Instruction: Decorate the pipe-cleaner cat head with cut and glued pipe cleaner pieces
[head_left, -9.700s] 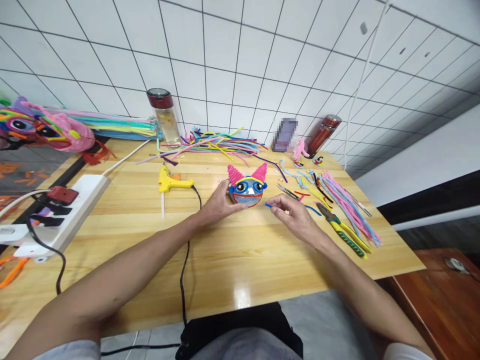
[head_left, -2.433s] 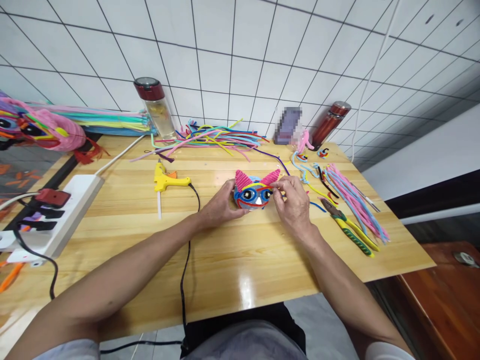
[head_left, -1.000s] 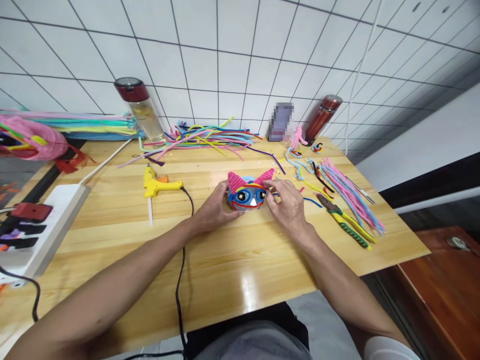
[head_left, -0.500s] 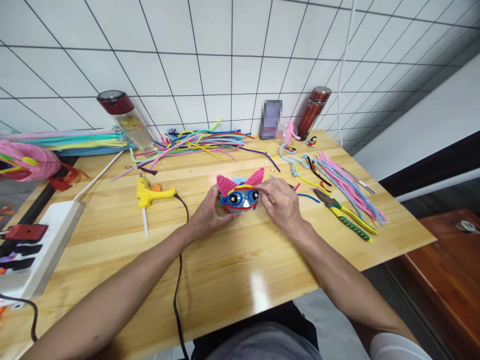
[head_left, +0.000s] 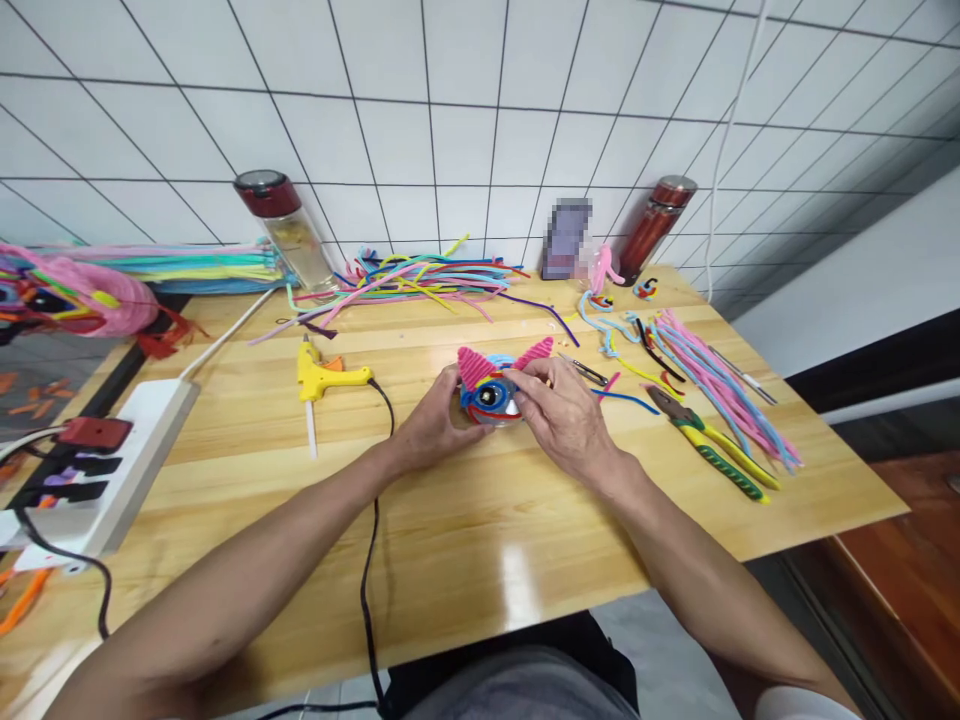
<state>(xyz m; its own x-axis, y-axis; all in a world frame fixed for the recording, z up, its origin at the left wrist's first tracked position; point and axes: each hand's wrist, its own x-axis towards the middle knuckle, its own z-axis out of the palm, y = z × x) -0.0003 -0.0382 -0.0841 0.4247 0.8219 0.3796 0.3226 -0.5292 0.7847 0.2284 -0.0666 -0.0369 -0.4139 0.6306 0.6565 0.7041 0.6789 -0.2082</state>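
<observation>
Near the middle of the worktop [head_left: 465,520], the left hand [head_left: 435,425] cups the pipe-cleaner cat face [head_left: 491,385] from its left side, fingers curled around it. The right hand [head_left: 566,415] covers its right half, fingers pressed against the front. A yellow glue gun [head_left: 322,378] lies toward the left edge, pliers [head_left: 709,455] toward the right edge.

Free room: the bare table [head_left: 480,540] in front of your left hand [head_left: 435,425] and right hand [head_left: 566,420] is open for passing. Obstacles, left: glue gun [head_left: 324,378] and its black cord [head_left: 371,540], power strip [head_left: 112,460]. Obstacles, right: pliers [head_left: 709,455], small scissors [head_left: 585,372], pink pipe cleaners [head_left: 720,385]. Obstacles, rear: loose pipe cleaner pile [head_left: 420,280], two bottles by the wall.
</observation>
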